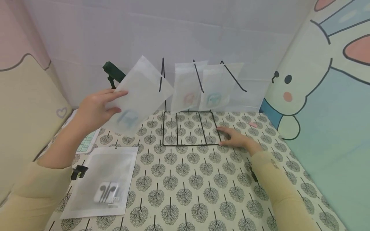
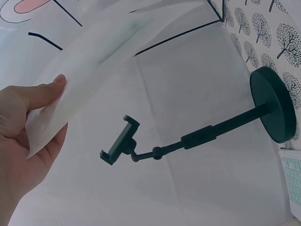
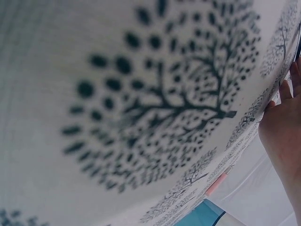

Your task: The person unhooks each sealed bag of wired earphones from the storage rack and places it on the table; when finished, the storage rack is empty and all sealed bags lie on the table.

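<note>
My left hand (image 1: 99,107) pinches the edge of a frosted white zip bag (image 1: 141,93) with a blurred blue item inside. The bag is tilted, one corner pointing up, and overlaps the leftmost hook of a black wire display rack (image 1: 185,145). Whether that hook passes through it, I cannot tell. Two more frosted bags hang on the other hooks, one with a pink item (image 1: 189,98), one with a teal item (image 1: 214,98). My right hand (image 1: 235,138) touches the right side of the rack's base with extended fingers, which the right wrist view shows only at its edge.
On the table's left lies a larger bag (image 1: 115,163) with white earphones in a case. Behind it is a white keyboard with mint keys (image 1: 86,141). A dark green phone stand (image 2: 197,136) rises behind the left hand. A small pink object (image 1: 252,124) lies at the back right.
</note>
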`<state>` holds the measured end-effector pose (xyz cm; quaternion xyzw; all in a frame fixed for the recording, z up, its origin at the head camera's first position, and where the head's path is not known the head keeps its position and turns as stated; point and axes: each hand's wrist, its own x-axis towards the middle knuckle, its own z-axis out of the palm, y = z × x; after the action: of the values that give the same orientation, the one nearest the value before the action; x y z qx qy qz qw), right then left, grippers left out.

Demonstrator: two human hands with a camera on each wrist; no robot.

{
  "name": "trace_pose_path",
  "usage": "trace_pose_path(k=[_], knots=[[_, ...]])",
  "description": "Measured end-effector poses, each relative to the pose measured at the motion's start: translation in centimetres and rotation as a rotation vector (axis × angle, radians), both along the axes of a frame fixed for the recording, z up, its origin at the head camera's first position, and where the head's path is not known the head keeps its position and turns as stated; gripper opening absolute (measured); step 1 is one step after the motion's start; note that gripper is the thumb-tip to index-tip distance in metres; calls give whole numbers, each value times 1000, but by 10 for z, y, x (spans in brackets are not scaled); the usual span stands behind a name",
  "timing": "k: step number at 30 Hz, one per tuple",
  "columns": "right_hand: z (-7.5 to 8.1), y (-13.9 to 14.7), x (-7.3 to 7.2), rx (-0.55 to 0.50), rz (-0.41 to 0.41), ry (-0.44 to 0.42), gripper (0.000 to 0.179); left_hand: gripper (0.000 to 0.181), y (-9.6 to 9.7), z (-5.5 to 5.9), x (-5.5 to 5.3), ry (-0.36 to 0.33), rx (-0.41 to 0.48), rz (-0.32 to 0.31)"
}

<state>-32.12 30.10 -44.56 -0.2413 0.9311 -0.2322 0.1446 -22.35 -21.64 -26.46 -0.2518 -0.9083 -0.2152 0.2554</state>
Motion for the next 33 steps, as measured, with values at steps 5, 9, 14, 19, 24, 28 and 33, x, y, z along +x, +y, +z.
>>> trace_pose_path(k=[5, 9, 14, 19, 24, 28, 33], knots=[[1, -1, 1, -10, 3, 6, 84, 61, -3, 3, 9, -48, 2, -7], [2, -2, 1, -11, 1, -2, 84, 61, -5, 6, 19, -94, 13, -12], [2, -3, 0, -2, 12, 9, 84, 63, -5, 6, 32, -129, 40, -14], [4, -3, -1, -8, 17, 11, 84, 65, -5, 1, 43, -60, 42, -16], [4, -3, -1, -9, 15, 9, 84, 66, -4, -7, 52, 15, 82, -52], [3, -3, -1, -10, 13, 6, 84, 66, -3, -15, 61, 37, 135, -95], [2, -3, -2, -10, 11, 2, 85, 68, -2, -24, 71, 72, 180, -130]])
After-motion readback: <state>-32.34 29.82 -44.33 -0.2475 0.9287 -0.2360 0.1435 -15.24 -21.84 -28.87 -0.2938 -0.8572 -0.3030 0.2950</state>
